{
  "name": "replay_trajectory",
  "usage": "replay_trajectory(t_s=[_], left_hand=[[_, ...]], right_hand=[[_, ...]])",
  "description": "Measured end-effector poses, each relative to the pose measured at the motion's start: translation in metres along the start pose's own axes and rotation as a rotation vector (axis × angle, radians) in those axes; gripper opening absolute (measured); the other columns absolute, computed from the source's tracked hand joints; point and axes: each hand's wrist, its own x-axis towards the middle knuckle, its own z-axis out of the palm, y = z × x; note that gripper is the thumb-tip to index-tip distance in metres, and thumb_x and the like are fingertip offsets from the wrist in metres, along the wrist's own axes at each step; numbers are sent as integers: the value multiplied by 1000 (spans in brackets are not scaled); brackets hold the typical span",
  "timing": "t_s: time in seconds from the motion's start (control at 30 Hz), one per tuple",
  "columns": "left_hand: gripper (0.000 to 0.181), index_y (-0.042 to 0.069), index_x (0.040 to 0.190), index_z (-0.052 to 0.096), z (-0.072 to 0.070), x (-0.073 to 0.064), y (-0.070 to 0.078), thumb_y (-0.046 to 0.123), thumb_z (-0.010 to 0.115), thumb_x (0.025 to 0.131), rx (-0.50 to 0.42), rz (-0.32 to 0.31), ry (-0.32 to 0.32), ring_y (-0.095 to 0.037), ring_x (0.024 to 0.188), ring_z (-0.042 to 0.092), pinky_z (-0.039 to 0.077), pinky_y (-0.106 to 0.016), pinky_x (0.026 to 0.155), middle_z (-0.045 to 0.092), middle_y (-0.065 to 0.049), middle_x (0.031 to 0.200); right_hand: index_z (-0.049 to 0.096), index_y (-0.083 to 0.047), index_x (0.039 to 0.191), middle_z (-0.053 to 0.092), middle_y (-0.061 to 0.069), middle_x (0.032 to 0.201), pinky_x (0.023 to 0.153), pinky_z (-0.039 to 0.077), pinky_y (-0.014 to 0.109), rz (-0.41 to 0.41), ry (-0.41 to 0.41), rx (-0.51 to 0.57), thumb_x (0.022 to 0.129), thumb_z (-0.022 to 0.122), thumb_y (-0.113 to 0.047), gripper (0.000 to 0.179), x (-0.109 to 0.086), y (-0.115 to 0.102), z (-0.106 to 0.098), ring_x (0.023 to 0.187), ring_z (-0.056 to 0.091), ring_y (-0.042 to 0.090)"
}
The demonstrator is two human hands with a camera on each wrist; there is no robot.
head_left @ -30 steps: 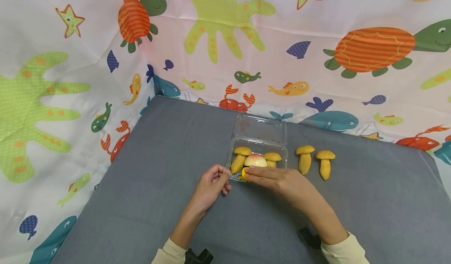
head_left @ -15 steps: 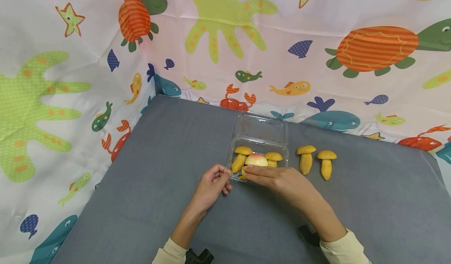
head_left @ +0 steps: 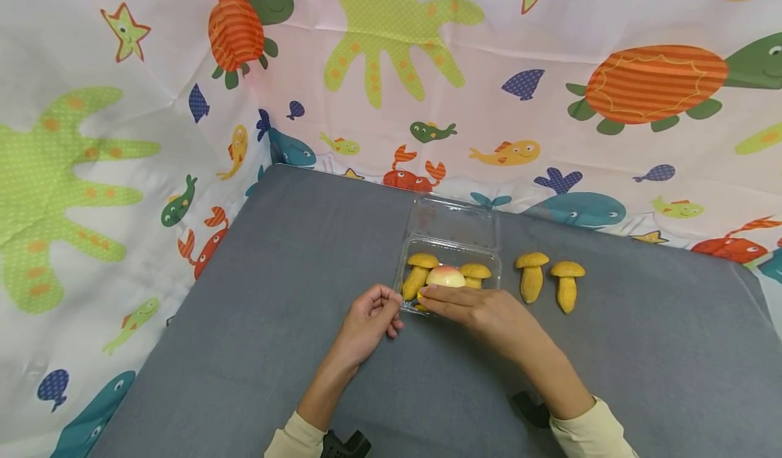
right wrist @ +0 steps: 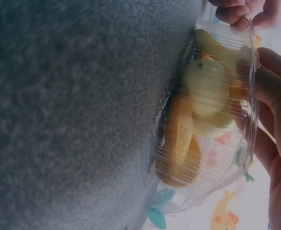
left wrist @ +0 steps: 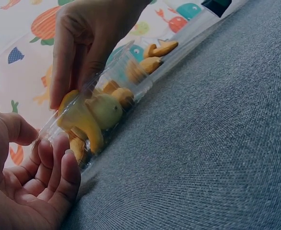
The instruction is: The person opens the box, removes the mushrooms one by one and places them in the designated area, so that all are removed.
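My left hand (head_left: pixel 368 322) pinches the near left corner of a clear plastic clamshell box (head_left: pixel 495 271) between thumb and fingers. Reaching into its near side, my right hand (head_left: pixel 482 312) holds a bright yellow curved piece (left wrist: pixel 85 120) between thumb and fingers; its kind is hard to make out through the plastic. Inside the box, a tan toy mushroom (head_left: pixel 417 275) leans at the left and another mushroom (head_left: pixel 475 275) lies at the right. A round pale-yellow fruit with a red top (head_left: pixel 446 276) sits between them, partly hidden by my right fingers.
The box's clear lid (head_left: pixel 452 222) lies folded back toward the far edge. Right of the box, two more toy mushrooms, one nearer (head_left: pixel 531 277) and one farther right (head_left: pixel 567 286), lie on the grey cloth (head_left: pixel 275 254). A sea-animal curtain (head_left: pixel 366 132) hangs behind.
My right fingers have moved slightly left and lower over the yellow piece, covering more of it. The left hand keeps its hold on the box corner; the mushrooms stay in place.
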Motion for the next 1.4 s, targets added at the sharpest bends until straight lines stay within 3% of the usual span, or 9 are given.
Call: replay_trajectory(t_s=[0.33, 0.67, 0.87, 1.07, 1.13, 1.23, 1.3, 1.4], left_hand=[[16, 2, 108, 67, 0, 0, 0, 17, 64, 107, 13, 4, 7, -20, 70, 68, 59, -27, 65, 63, -9, 83], [16, 0, 109, 67, 0, -1, -2, 15, 63, 107, 5, 5, -6, -27, 74, 69, 59, -26, 65, 63, -9, 83], [15, 2, 108, 67, -1, -1, -2, 17, 64, 106, 13, 20, -4, -30, 75, 70, 59, -27, 66, 64, -11, 83], [16, 2, 108, 67, -1, -1, -1, 18, 64, 107, 17, 21, -5, -30, 75, 70, 59, -27, 66, 64, -12, 84], [16, 2, 108, 67, 0, -1, 0, 17, 64, 107, 17, 20, -5, -31, 76, 70, 59, -27, 66, 64, -13, 84], [15, 3, 108, 67, 0, 0, 0, 17, 63, 107, 16, 17, -5, -31, 76, 70, 59, -27, 66, 64, -13, 84], [15, 3, 108, 67, 0, -1, 0, 17, 63, 107, 13, 14, -6, -31, 76, 69, 59, -27, 65, 64, -13, 84], [14, 3, 108, 67, 0, -1, 0, 16, 62, 107, 14, 11, -6, -29, 75, 69, 59, -27, 65, 64, -13, 84]], right_hand=[[69, -19, 142, 66, -4, 145, 84, 64, 38, 8, 4, 11, 80, 82, 15, 72, -1, -1, 1, 128, 67, 16], [71, -19, 140, 67, -4, 143, 95, 61, 39, 17, 20, 14, 89, 79, 6, 57, -5, -3, 4, 127, 67, 16], [72, -17, 137, 69, -2, 141, 95, 61, 41, 4, 53, 27, 90, 76, 2, 51, -4, -3, 5, 123, 70, 18], [73, -14, 136, 71, 1, 138, 92, 62, 40, -27, 97, 26, 85, 80, 5, 55, -3, -1, 6, 119, 72, 19], [73, -14, 136, 71, 1, 137, 92, 62, 40, -33, 106, 33, 87, 79, 4, 52, -4, 0, 5, 119, 72, 20], [73, -14, 135, 71, 1, 137, 90, 63, 40, -34, 121, 49, 104, 66, -6, 32, -4, 0, 3, 118, 72, 20], [74, -14, 134, 71, 1, 137, 90, 63, 40, -34, 128, 64, 112, 55, -16, 29, -4, 1, 2, 118, 73, 20], [74, -13, 134, 72, 1, 136, 90, 63, 40, -35, 136, 83, 111, 56, -18, 29, -4, 1, 1, 117, 73, 20]])
